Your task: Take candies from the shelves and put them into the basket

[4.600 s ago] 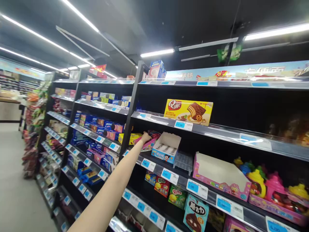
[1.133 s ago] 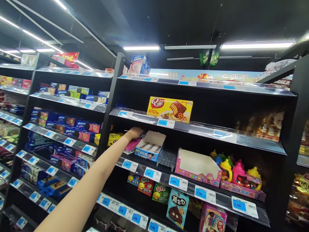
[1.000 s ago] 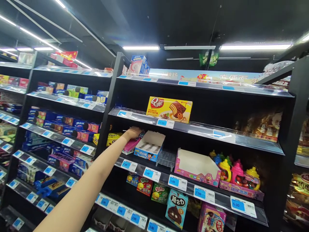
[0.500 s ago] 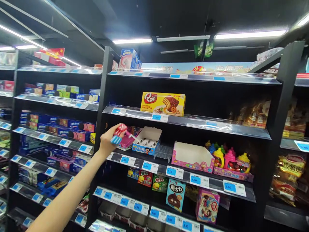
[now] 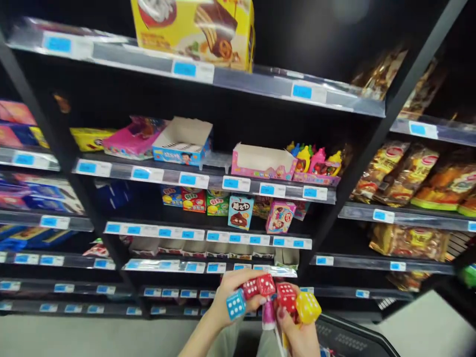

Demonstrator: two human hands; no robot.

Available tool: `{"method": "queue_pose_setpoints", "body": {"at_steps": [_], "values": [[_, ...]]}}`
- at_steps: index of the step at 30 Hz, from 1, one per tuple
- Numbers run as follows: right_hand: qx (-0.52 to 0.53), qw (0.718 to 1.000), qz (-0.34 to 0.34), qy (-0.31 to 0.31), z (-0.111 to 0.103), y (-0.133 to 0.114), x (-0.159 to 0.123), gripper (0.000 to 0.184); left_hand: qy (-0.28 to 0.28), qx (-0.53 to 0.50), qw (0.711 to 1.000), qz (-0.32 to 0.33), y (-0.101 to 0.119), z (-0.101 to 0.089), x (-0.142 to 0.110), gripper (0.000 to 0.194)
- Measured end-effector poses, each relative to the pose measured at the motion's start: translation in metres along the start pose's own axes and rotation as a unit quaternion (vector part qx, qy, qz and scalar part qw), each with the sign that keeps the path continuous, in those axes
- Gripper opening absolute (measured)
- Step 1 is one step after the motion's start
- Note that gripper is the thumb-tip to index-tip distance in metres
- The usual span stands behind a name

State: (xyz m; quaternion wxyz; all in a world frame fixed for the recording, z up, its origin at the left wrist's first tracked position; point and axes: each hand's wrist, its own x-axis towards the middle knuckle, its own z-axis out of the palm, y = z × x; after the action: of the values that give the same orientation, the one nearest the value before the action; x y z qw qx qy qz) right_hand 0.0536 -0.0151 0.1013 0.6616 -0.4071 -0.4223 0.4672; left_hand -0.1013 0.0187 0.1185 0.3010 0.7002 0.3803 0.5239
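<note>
Low in front of me, my left hand [image 5: 225, 291] is closed around dice-shaped candies on sticks: a blue one [image 5: 235, 304] and red ones [image 5: 265, 284] show at its fingers. Close beside it, my right hand [image 5: 302, 339] grips a red dice-shaped candy [image 5: 286, 297] and a yellow dice-shaped candy [image 5: 309, 307]. A pink piece [image 5: 268, 316] hangs between both hands, with a white stick [image 5: 278, 339] below it. Which hand holds the pink piece I cannot tell.
Shelves [image 5: 167, 181] fill the view ahead. They hold a yellow cake box [image 5: 174, 29], a blue-sided open carton [image 5: 180, 154], a pink-edged open carton [image 5: 264, 168], small snack boxes [image 5: 240, 213] and bagged bread [image 5: 385, 168]. A black container's rim [image 5: 366, 332] shows at lower right.
The view has tilted down. My left hand, raised by the shelf with red and blue candies, has come down in front of me. My right hand has come into view holding candies.
</note>
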Motion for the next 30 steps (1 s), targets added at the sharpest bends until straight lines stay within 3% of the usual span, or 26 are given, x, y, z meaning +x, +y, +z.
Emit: {"method": "queue_pose_setpoints", "body": {"at_steps": [3,8,10,13,15,19,22,24,28,30], "values": [[-0.012,0.998,0.047,0.028,-0.012,0.011,0.002,0.044,-0.018,-0.036,0.999,-0.035,-0.004,0.019,-0.003,0.031],[0.044,0.991,0.123,0.020,-0.033,0.030,0.004,0.037,0.032,-0.204,0.971,-0.118,-0.018,0.047,-0.008,0.029],[0.101,0.983,0.152,0.009,-0.040,0.042,0.003,0.040,0.013,-0.331,0.928,-0.169,-0.032,0.061,-0.013,0.037],[0.139,0.973,0.184,-0.004,-0.049,0.064,0.002,0.040,-0.056,-0.502,0.829,-0.240,-0.056,0.078,-0.022,0.052],[0.124,0.973,0.193,-0.012,-0.054,0.078,0.002,0.039,-0.052,-0.533,0.803,-0.261,-0.068,0.084,-0.025,0.054],[0.065,0.978,0.198,-0.031,-0.055,0.093,0.009,0.042,-0.007,-0.506,0.816,-0.279,-0.082,0.083,-0.024,0.043],[-0.020,0.991,0.135,0.016,-0.051,0.092,0.016,0.039,0.009,-0.461,0.837,-0.293,-0.091,0.080,-0.022,0.036],[-0.109,0.990,0.077,0.037,-0.050,0.089,0.019,0.035,0.053,-0.407,0.861,-0.300,-0.097,0.079,-0.022,0.030],[-0.209,0.977,0.049,-0.013,-0.048,0.088,0.022,0.032,0.139,-0.310,0.891,-0.300,-0.102,0.079,-0.021,0.023],[-0.226,0.973,0.035,0.013,-0.047,0.094,0.023,0.030,0.143,-0.289,0.897,-0.301,-0.102,0.078,-0.021,0.023]]}}
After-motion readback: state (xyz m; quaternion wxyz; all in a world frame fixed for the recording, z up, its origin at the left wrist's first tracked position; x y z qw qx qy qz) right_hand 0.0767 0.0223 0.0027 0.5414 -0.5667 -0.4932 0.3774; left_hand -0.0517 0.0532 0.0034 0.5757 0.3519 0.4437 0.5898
